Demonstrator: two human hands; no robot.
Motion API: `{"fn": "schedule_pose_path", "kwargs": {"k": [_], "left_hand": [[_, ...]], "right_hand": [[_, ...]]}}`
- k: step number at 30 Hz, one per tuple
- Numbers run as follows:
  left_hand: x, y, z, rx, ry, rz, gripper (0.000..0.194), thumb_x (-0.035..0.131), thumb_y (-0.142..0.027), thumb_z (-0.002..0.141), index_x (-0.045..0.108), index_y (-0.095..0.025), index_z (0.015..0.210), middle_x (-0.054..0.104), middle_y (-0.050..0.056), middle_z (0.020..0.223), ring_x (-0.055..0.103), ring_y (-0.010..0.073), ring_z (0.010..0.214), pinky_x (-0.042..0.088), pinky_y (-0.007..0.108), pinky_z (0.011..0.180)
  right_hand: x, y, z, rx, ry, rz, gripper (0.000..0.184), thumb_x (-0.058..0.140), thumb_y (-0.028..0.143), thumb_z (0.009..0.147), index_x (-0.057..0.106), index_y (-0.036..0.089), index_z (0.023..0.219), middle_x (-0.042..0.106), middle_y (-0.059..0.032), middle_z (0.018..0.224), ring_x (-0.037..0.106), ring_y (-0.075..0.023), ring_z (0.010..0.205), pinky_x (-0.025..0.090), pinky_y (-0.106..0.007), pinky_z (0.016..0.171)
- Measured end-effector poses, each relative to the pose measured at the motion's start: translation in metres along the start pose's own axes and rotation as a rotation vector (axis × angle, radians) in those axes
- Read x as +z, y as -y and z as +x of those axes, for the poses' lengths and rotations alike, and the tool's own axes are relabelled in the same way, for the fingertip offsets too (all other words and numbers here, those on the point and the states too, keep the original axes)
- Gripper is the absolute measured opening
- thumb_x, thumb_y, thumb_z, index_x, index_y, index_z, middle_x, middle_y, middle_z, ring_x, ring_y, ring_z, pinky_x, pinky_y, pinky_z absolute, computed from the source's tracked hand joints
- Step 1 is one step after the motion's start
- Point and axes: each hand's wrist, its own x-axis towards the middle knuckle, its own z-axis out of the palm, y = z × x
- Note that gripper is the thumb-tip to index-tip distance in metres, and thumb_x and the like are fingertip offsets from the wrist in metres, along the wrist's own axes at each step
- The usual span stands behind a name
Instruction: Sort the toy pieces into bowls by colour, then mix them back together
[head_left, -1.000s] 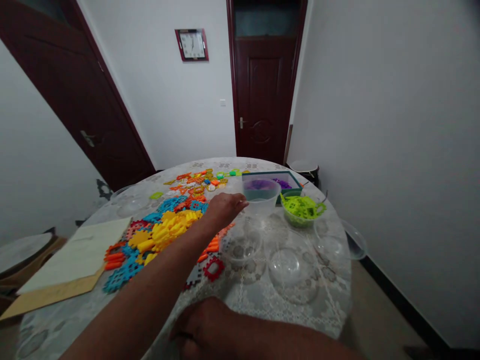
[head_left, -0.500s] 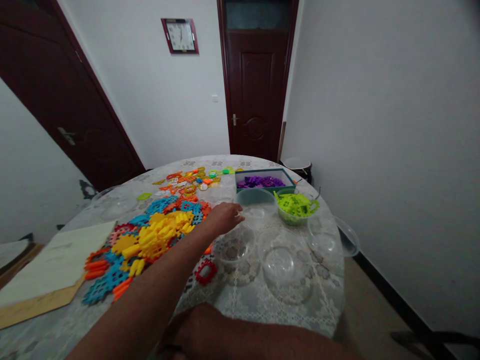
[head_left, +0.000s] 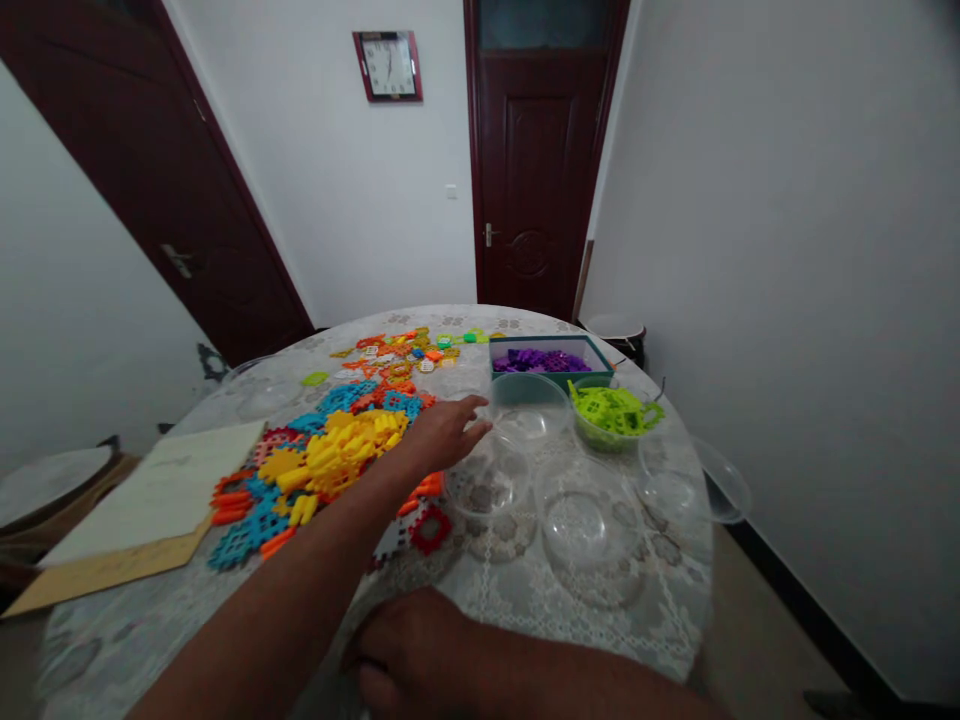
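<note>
My left hand (head_left: pixel 448 432) reaches over the table with thumb and fingers apart, and nothing shows between them. It hovers by the rims of two clear plastic bowls, a nearer bowl (head_left: pixel 489 485) and a farther bowl (head_left: pixel 529 420). Under and beside my left forearm lies a heap of yellow pieces (head_left: pixel 349 450) on blue lattice pieces (head_left: pixel 251 525), with orange and red ones among them. My right hand (head_left: pixel 412 635) rests curled at the near edge of the table. Its fingers are mostly turned from view, so anything inside is hidden.
More clear bowls (head_left: pixel 589 530) stand to the right. A bowl of lime-green pieces (head_left: pixel 615 412) sits near a box (head_left: pixel 592 378) of purple pieces. Small mixed pieces (head_left: pixel 397 365) are scattered at the back. A pale board (head_left: pixel 150 490) lies at left.
The view has shifted, so the table sits slightly farther right. My left thumb and fingers look more spread beside the bowls. My right hand stays curled near the table edge.
</note>
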Motion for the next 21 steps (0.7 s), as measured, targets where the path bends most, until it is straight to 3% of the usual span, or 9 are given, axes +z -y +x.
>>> {"fn": "schedule_pose_path", "kwargs": {"k": [3, 7, 13, 17, 21], "left_hand": [[-0.009, 0.024, -0.019, -0.055, -0.125, 0.093, 0.044, 0.053, -0.036, 0.103, 0.063, -0.019, 0.143, 0.077, 0.012, 0.129, 0.072, 0.0255, 0.119, 0.053, 0.036, 0.104], [-0.01, 0.046, -0.023, -0.079, -0.102, 0.19, 0.049, 0.048, -0.023, 0.103, 0.058, -0.026, 0.151, 0.072, 0.011, 0.139, 0.07, 0.0258, 0.123, 0.053, 0.036, 0.104], [0.013, 0.031, 0.009, 0.066, 0.097, 0.119, 0.062, 0.048, -0.016, 0.101, 0.048, -0.033, 0.16, 0.075, 0.007, 0.135, 0.073, 0.024, 0.119, 0.055, 0.033, 0.096], [0.023, 0.024, 0.03, 0.083, 0.113, 0.081, 0.052, 0.05, -0.018, 0.1, 0.06, -0.031, 0.15, 0.075, 0.006, 0.137, 0.071, 0.0228, 0.124, 0.053, 0.033, 0.103], [0.021, 0.024, 0.038, 0.091, 0.112, 0.081, 0.039, 0.051, -0.028, 0.102, 0.072, -0.028, 0.135, 0.078, 0.007, 0.129, 0.073, 0.0237, 0.12, 0.054, 0.032, 0.102]], "right_hand": [[0.004, 0.0, -0.001, 0.002, -0.03, -0.039, 0.026, 0.057, 0.028, 0.095, 0.076, 0.02, 0.11, 0.081, -0.0055, 0.106, 0.073, -0.0206, 0.096, 0.053, -0.027, 0.083], [0.004, 0.002, -0.002, 0.002, -0.037, -0.05, 0.026, 0.057, 0.029, 0.095, 0.075, 0.022, 0.113, 0.08, -0.0033, 0.108, 0.073, -0.02, 0.098, 0.052, -0.026, 0.082], [0.001, 0.002, -0.001, 0.002, -0.012, -0.043, 0.028, 0.056, 0.027, 0.096, 0.075, 0.019, 0.116, 0.08, -0.0054, 0.112, 0.073, -0.0199, 0.102, 0.053, -0.025, 0.088], [-0.006, 0.006, -0.003, 0.016, 0.013, -0.012, 0.027, 0.057, 0.024, 0.095, 0.076, 0.017, 0.113, 0.081, -0.006, 0.111, 0.074, -0.0195, 0.103, 0.052, -0.023, 0.09], [-0.011, 0.009, -0.005, 0.031, -0.001, 0.044, 0.025, 0.056, 0.024, 0.094, 0.077, 0.018, 0.107, 0.081, -0.0047, 0.11, 0.075, -0.018, 0.1, 0.053, -0.021, 0.089]]}}
